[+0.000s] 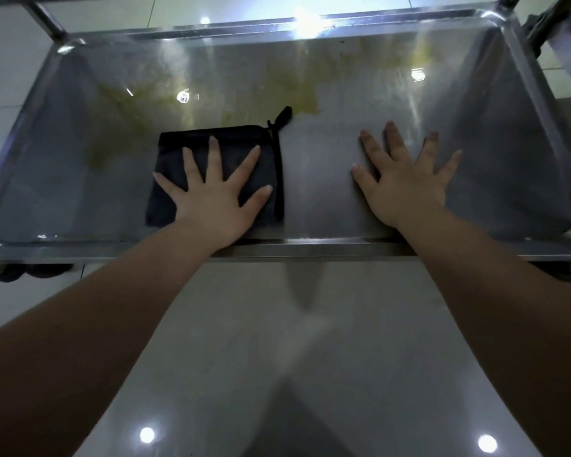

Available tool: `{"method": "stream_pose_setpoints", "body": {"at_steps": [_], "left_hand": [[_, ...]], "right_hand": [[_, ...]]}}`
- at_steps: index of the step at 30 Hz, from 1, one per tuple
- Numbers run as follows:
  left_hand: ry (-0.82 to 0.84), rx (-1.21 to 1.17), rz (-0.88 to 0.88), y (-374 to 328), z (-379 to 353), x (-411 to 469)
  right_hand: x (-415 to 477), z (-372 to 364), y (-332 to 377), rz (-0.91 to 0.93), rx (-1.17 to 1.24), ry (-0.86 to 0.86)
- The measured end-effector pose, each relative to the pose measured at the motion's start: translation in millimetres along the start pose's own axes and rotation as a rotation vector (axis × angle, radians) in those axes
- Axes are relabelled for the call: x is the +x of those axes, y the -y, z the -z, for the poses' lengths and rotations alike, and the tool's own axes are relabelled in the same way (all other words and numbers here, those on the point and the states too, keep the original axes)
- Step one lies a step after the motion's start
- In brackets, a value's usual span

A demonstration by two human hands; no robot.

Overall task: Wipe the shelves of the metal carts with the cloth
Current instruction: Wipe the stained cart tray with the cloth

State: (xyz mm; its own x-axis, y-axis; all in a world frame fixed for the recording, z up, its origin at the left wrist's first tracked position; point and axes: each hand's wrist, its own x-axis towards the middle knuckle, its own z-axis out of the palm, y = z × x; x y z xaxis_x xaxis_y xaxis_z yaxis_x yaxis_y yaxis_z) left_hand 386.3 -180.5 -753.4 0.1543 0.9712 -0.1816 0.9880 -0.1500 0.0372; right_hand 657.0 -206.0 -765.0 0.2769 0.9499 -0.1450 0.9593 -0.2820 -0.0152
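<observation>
left hand (216,196): flat, fingers spread wide, palm pressing down on the cloth; not gripping it, just pinning it to the shelf.
right hand (406,183): flat, fingers spread apart, palm on bare metal; holds nothing.
cloth (168,189): dark, folded to a rough square, lying on the shelf left of centre, near the front rim; a small hanging loop (282,118) sticks out at its far right corner.
shelf (327,153): stainless tray-type cart shelf with raised rim, seen from above; both hands rest on it, well apart from each other.
stains (297,84): yellowish smears across the far half of the shelf, from left of the cloth to centre-right; nearest edge of the smear sits just beyond the cloth's loop.
near half of shelf: looks dull grey, no yellow visible around the right hand.
cart posts (47,21): tubular uprights at the far corners, left and right.
floor (277,357): glossy pale tiles below the front rim, reflecting ceiling lights.
</observation>
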Motion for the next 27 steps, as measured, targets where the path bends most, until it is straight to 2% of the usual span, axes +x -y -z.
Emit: {"method": "stream_pose_setpoints", "body": {"at_steps": [3, 6, 11, 15, 20, 27], "left_hand": [[-0.031, 0.012, -0.079, -36, -12, -10], [-0.055, -0.032, -0.101, -63, -13, 15], [-0.063, -0.048, -0.039, -69, 2, 90], [-0.017, -0.053, -0.06, -76, 13, 119], [-0.015, -0.049, -0.041, -88, 14, 123], [-0.05, -0.035, -0.156, -101, 7, 106]], "right_hand": [[1, -3, -1, -0.003, -0.02, -0.001], [3, -6, 0, -0.009, -0.027, -0.009], [4, -6, -1, 0.002, -0.016, -0.015], [5, -7, 0, -0.001, -0.013, -0.025], [10, -8, 0, -0.009, -0.014, -0.021], [9, -7, -2, 0.007, -0.019, -0.024]]}}
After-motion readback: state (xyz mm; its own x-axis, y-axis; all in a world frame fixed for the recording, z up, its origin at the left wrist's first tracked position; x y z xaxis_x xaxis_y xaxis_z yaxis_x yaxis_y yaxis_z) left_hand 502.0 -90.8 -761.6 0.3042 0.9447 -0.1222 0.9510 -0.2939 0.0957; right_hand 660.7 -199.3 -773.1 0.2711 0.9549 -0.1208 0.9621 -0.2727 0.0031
